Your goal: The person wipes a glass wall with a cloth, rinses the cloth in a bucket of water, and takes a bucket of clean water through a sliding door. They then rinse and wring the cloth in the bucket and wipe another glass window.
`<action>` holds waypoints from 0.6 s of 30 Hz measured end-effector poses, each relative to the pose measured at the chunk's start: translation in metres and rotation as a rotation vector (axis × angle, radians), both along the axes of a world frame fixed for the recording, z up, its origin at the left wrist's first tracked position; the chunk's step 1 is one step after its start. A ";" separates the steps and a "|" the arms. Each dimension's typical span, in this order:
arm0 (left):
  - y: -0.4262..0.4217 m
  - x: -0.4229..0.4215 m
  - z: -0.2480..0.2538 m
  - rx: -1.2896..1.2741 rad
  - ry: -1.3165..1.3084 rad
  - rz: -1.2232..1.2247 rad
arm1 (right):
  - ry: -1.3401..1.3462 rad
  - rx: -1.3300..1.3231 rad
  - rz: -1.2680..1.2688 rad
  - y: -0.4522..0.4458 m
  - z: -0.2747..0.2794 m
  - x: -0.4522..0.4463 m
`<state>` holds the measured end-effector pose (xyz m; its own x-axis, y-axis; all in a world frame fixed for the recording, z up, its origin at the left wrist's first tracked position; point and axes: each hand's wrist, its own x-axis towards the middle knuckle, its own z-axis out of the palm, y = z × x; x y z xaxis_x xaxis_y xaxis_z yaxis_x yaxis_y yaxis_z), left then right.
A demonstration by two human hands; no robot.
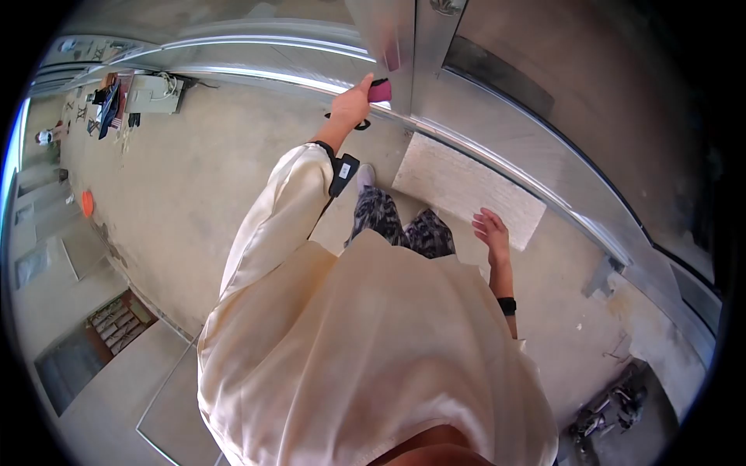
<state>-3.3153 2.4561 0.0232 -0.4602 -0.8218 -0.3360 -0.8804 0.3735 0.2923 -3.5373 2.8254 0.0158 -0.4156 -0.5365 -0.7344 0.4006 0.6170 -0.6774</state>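
My left hand (351, 106) is stretched forward, its fingers closed on a small pink pad with a black edge (379, 91). The pad is held up close to the shiny metal-framed glass panel (318, 54), where a pinkish reflection shows; I cannot tell if they touch. A dark loop (362, 124) shows beside that hand, and a black strap with a small device (343, 175) is on the forearm. Lower on the other side, my right hand (493, 231) hangs with fingers apart, holding nothing, over the pale stone step (474, 186).
The metal-framed front curves along the far side, with a dark panel (497, 78) at the right. A grey box with cables (153, 94) stands at the left beside piled items. An orange object (87, 203) lies on the concrete floor (194, 171). A motorbike (614, 408) is at lower right.
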 end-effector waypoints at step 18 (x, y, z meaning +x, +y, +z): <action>0.023 -0.090 0.095 0.941 1.550 0.879 | -0.008 0.008 -0.074 0.044 -0.003 -0.010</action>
<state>-3.4057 2.4794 0.1180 -0.3750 -0.7791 -0.5024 0.4366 -0.6265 0.6456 -3.5474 2.8690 0.0130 -0.4484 -0.4989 -0.7416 0.4504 0.5906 -0.6696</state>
